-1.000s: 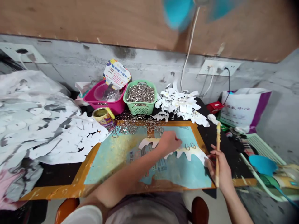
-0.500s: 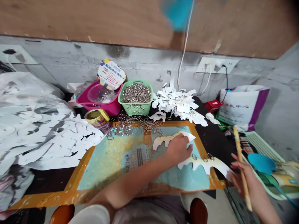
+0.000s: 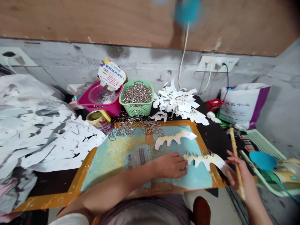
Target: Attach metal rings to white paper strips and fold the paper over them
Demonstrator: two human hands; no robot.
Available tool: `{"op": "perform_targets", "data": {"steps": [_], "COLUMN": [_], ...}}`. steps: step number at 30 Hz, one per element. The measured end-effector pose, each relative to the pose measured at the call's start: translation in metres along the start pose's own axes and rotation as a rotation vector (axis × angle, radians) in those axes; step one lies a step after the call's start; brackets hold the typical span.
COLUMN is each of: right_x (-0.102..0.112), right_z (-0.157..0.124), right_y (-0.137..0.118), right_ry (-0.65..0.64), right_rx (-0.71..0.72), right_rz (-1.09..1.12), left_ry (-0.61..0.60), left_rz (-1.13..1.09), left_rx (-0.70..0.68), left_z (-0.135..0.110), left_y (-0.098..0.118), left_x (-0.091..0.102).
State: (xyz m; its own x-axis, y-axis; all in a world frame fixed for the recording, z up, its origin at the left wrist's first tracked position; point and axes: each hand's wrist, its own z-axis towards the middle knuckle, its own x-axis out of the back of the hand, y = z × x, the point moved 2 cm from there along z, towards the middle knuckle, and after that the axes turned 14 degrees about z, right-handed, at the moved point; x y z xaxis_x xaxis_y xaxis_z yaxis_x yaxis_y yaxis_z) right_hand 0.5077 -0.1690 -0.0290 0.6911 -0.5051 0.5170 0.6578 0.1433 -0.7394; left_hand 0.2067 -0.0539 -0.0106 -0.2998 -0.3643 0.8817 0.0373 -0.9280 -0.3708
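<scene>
My left hand (image 3: 172, 165) is closed at the left end of the lower white paper strip (image 3: 200, 160), hiding that end with its curled fingers. Several metal rings (image 3: 194, 154) sit along this strip's yellowish upper edge. At its right end my right hand (image 3: 242, 176) pinches the strip and also holds a slim wooden stick (image 3: 235, 153) with a pale, coated tip, standing nearly upright. A second cut paper strip (image 3: 175, 138) lies farther back on the light-blue work mat (image 3: 112, 159), apart from both hands.
Loose rings (image 3: 126, 126) lie before a green basket (image 3: 137, 108) of rings, beside a pink basket (image 3: 103, 106) and a yellow-rimmed tin (image 3: 99, 121). Paper pieces (image 3: 179, 101) heap at the back; cut sheets (image 3: 58, 140) cover the left. A pale-green tray (image 3: 267, 143) stands right.
My left hand has moved from the upper strip down to the lower strip's left end. One more ring shows on the lower strip. My right hand has shifted slightly left.
</scene>
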Motion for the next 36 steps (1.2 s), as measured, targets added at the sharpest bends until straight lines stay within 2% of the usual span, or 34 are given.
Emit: {"op": "perform_targets", "data": {"steps": [2,4,7,10,13,15,17,19,21,23,26,29,32,34,36], "right_x": [0.002,0.006,0.008,0.001,-0.018,-0.037,-0.061,-0.082,-0.099,-0.108,-0.106,-0.095,-0.086,-0.083,-0.081], "right_z": [-0.002,-0.005,-0.007,0.0,0.024,0.048,0.074,0.097,0.112,0.118,0.111,0.094,0.079,0.073,0.071], "right_y": [0.0,0.004,0.007,-0.006,-0.031,-0.045,-0.051,-0.05,-0.045,-0.043,-0.047,-0.052,-0.052,-0.049,-0.047], "right_ry": [-0.049,-0.074,-0.16,-0.26,-0.237,-0.218,-0.257,-0.288,-0.322,-0.343,-0.39,-0.474,-0.549,-0.547,-0.513], "right_rx": [-0.011,-0.009,-0.004,0.032,0.099,0.141,0.206,0.264,0.268,0.252,0.242,0.214,0.159,0.161,0.189], "right_rz": [-0.019,-0.042,-0.059,-0.073,-0.091,-0.057,-0.016,-0.006,0.004,0.021,0.028,-0.024,-0.097,-0.137,-0.172], "left_ry": [0.02,0.054,0.111,0.114,0.046,0.036,0.038,-0.009,-0.07,-0.1,-0.082,-0.023,-0.038,-0.042,-0.035], "left_rz": [-0.01,-0.029,-0.068,-0.11,-0.241,-0.299,-0.209,-0.02,0.114,0.155,0.134,0.057,-0.067,-0.152,-0.193], "left_rx": [-0.051,-0.026,0.073,0.117,0.112,0.145,0.254,0.373,0.406,0.389,0.38,0.379,0.332,0.351,0.422], "left_z": [0.004,0.0,-0.02,-0.046,-0.065,-0.073,-0.078,-0.079,-0.078,-0.076,-0.075,-0.081,-0.087,-0.083,-0.067], "left_y": [0.002,0.003,0.009,0.018,0.024,0.021,0.009,-0.008,-0.025,-0.036,-0.04,-0.032,-0.024,-0.021,-0.021], "left_x": [0.001,0.007,0.022,0.038,0.046,0.045,0.038,0.029,0.02,0.014,0.014,0.021,0.026,0.029,0.031]}}
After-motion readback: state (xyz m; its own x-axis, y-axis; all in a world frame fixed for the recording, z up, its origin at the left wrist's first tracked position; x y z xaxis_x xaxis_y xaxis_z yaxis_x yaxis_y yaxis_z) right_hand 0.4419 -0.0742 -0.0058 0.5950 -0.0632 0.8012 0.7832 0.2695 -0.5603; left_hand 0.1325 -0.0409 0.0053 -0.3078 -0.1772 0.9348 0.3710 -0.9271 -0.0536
